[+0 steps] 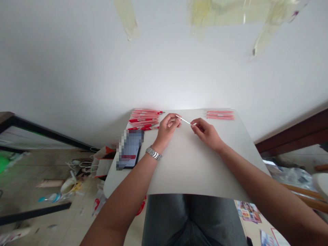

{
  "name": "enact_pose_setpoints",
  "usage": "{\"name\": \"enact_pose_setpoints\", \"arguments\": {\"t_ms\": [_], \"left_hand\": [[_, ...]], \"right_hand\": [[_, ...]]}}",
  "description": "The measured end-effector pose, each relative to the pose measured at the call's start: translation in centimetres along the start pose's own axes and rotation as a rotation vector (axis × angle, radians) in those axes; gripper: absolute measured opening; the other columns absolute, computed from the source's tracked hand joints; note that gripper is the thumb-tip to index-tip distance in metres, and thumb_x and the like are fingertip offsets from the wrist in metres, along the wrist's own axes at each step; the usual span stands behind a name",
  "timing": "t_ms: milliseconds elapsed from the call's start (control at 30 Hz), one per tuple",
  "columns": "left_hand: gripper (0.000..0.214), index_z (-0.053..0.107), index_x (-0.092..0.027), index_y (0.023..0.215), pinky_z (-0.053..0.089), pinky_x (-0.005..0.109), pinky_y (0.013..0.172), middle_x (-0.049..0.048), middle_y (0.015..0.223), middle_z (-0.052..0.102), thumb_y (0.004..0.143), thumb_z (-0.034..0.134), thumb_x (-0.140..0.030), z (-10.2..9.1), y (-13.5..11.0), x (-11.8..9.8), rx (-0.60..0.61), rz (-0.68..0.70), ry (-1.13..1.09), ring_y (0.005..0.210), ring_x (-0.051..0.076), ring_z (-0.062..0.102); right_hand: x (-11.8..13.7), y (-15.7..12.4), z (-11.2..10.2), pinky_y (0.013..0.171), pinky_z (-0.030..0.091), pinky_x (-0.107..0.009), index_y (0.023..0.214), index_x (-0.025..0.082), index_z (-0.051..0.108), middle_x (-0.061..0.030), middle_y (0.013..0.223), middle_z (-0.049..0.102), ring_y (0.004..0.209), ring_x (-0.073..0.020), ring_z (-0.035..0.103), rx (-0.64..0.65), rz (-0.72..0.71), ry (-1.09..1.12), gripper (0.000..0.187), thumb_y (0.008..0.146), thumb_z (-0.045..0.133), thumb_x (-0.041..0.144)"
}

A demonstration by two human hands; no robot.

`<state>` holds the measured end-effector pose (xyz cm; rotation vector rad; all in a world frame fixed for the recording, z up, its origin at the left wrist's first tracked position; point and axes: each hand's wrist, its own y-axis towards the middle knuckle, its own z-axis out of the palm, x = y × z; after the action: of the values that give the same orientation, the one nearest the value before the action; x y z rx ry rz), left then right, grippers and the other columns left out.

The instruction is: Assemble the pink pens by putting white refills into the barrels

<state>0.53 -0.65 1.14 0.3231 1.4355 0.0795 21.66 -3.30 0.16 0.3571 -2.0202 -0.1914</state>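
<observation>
A thin white pen refill (185,120) stretches between both of my hands above the white table (192,164). My left hand (167,129), with a metal watch on its wrist, is closed around a pink pen part at the refill's left end. My right hand (206,132) pinches the refill's right end with thumb and forefinger. A pile of red and pink pens (145,119) lies just left of my left hand. A short row of pink pens (220,114) lies at the table's far right.
A phone (130,149) rests on the table's left edge. Bags and clutter (99,164) sit on the floor to the left. A wooden bar (292,135) runs along the right. The white wall stands right behind the table.
</observation>
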Motion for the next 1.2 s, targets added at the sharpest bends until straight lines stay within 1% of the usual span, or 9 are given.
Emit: {"name": "enact_pose_setpoints", "arguments": {"t_ms": [167, 300, 400, 500, 600, 667, 800, 967, 1200], "left_hand": [[0.027, 0.064, -0.023, 0.099, 0.059, 0.028, 0.084, 0.0038, 0.109, 0.071, 0.091, 0.075, -0.047, 0.0, 0.2, 0.1, -0.094, -0.048, -0.109, 0.084, 0.011, 0.065], [0.03, 0.061, -0.024, 0.099, 0.061, 0.03, 0.086, 0.0041, 0.114, 0.071, 0.091, 0.073, -0.05, -0.1, 0.3, 0.0, -0.17, -0.088, -0.114, 0.084, 0.011, 0.064], [0.029, 0.061, -0.024, 0.099, 0.06, 0.027, 0.082, 0.0038, 0.11, 0.071, 0.093, 0.071, -0.05, -0.3, 0.4, 0.1, -0.178, -0.062, -0.064, 0.083, 0.011, 0.065], [0.027, 0.063, -0.023, 0.1, 0.057, 0.025, 0.081, 0.0038, 0.106, 0.071, 0.095, 0.069, -0.049, -0.5, 0.5, 0.3, -0.19, 0.01, 0.022, 0.085, 0.011, 0.066], [0.026, 0.064, -0.022, 0.101, 0.058, 0.029, 0.088, 0.0056, 0.105, 0.072, 0.095, 0.069, -0.047, -0.7, 0.5, 0.4, -0.216, 0.097, 0.107, 0.093, 0.015, 0.068], [0.025, 0.065, -0.022, 0.102, 0.059, 0.031, 0.09, 0.0069, 0.106, 0.073, 0.095, 0.07, -0.045, -0.9, 0.5, 0.3, -0.225, 0.128, 0.146, 0.098, 0.017, 0.07], [0.024, 0.066, -0.022, 0.103, 0.061, 0.031, 0.086, 0.0067, 0.105, 0.074, 0.095, 0.07, -0.044, -1.3, 0.7, 0.5, -0.252, 0.134, 0.205, 0.097, 0.018, 0.071], [0.018, 0.069, -0.02, 0.099, 0.061, 0.029, 0.082, 0.0055, 0.101, 0.074, 0.094, 0.071, -0.038, -1.8, 1.1, 0.9, -0.291, 0.144, 0.268, 0.09, 0.016, 0.071], [0.012, 0.073, -0.019, 0.099, 0.06, 0.03, 0.082, 0.0052, 0.097, 0.076, 0.093, 0.071, -0.03, -1.5, 0.8, 0.4, -0.274, 0.166, 0.403, 0.086, 0.016, 0.071]], "right_hand": [[0.1, 0.0, -0.1, 0.064, 0.039, -0.028, 0.111, 0.024, 0.065, 0.0017, 0.076, 0.059, 0.064, -0.0138, 0.05, -0.019, 0.018, -0.011, 0.034, 0.101, 0.057, 0.055], [0.1, 0.0, -0.1, 0.064, 0.04, -0.029, 0.111, 0.024, 0.066, 0.0016, 0.075, 0.058, 0.064, -0.014, 0.05, -0.041, 0.029, -0.013, 0.034, 0.101, 0.057, 0.055], [0.1, 0.0, -0.2, 0.064, 0.04, -0.029, 0.111, 0.024, 0.066, 0.0013, 0.076, 0.059, 0.065, -0.0141, 0.051, -0.055, 0.035, -0.023, 0.035, 0.1, 0.057, 0.056], [0.1, 0.0, -0.2, 0.065, 0.041, -0.029, 0.111, 0.024, 0.066, 0.0015, 0.075, 0.059, 0.064, -0.014, 0.051, -0.064, 0.038, -0.025, 0.035, 0.1, 0.057, 0.056], [0.0, 0.1, -0.1, 0.066, 0.041, -0.029, 0.112, 0.024, 0.065, 0.0019, 0.075, 0.058, 0.064, -0.014, 0.05, -0.067, 0.035, -0.023, 0.034, 0.1, 0.057, 0.055], [0.0, 0.1, -0.1, 0.066, 0.041, -0.029, 0.112, 0.025, 0.065, 0.002, 0.075, 0.058, 0.065, -0.014, 0.051, -0.069, 0.034, -0.025, 0.033, 0.1, 0.057, 0.055], [0.0, 0.1, -0.1, 0.064, 0.041, -0.029, 0.112, 0.025, 0.065, 0.0019, 0.075, 0.058, 0.064, -0.0141, 0.05, -0.07, 0.033, -0.03, 0.034, 0.1, 0.057, 0.056], [0.0, 0.1, -0.2, 0.065, 0.041, -0.029, 0.112, 0.024, 0.065, 0.0017, 0.075, 0.058, 0.063, -0.0141, 0.05, -0.073, 0.03, -0.036, 0.035, 0.1, 0.057, 0.056], [0.1, 0.1, -0.1, 0.065, 0.04, -0.029, 0.112, 0.025, 0.065, 0.0019, 0.074, 0.058, 0.064, -0.0148, 0.049, -0.078, 0.033, -0.038, 0.033, 0.1, 0.057, 0.055]]}}
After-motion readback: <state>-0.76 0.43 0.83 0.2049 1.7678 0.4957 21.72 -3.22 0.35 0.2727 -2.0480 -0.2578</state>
